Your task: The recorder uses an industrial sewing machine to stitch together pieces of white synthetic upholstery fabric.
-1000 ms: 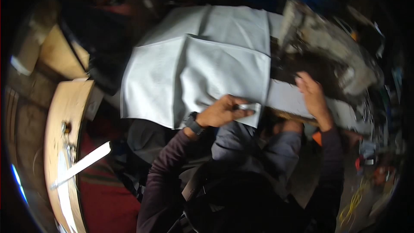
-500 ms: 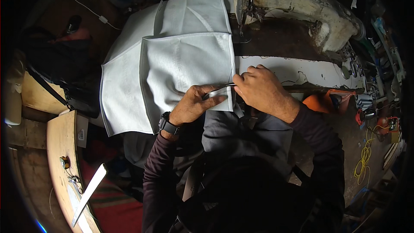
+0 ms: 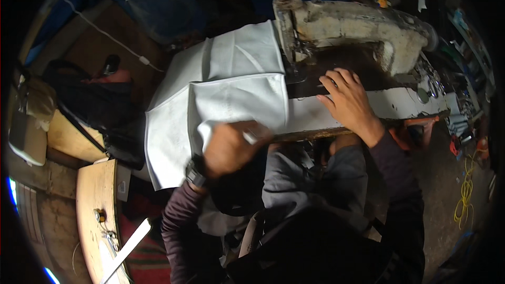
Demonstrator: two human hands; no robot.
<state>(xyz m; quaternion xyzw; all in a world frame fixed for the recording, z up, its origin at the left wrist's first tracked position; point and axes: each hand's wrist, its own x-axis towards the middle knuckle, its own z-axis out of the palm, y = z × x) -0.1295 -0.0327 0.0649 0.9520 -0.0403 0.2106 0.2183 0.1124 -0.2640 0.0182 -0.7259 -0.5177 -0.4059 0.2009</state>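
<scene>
A white leather-like sheet (image 3: 239,94) with raised seams lies over the left part of the sewing table and hangs toward me. My left hand (image 3: 231,146), smeared by motion, is closed at the sheet's near edge, with a bit of white material showing by the fingers. To the right, my right hand (image 3: 346,99) is open, fingers apart, above the pale front strip of the sewing table (image 3: 315,114). Nothing shows in that hand. Beyond it stands an old, worn sewing machine (image 3: 347,23); its needle end is beside the sheet's right edge.
A wooden board (image 3: 94,194) with a tape measure (image 3: 99,214) and a white strip (image 3: 126,250) is at lower left. A black bag (image 3: 123,142) sits behind it. An orange object (image 3: 418,132) is under the table's right end; yellow cord (image 3: 465,194) lies on the floor.
My right hand has left the sheet's edge and opened, moving right. The thin metal tool seen between my hands no longer shows. My left hand has moved a little down, and the view has shifted.
</scene>
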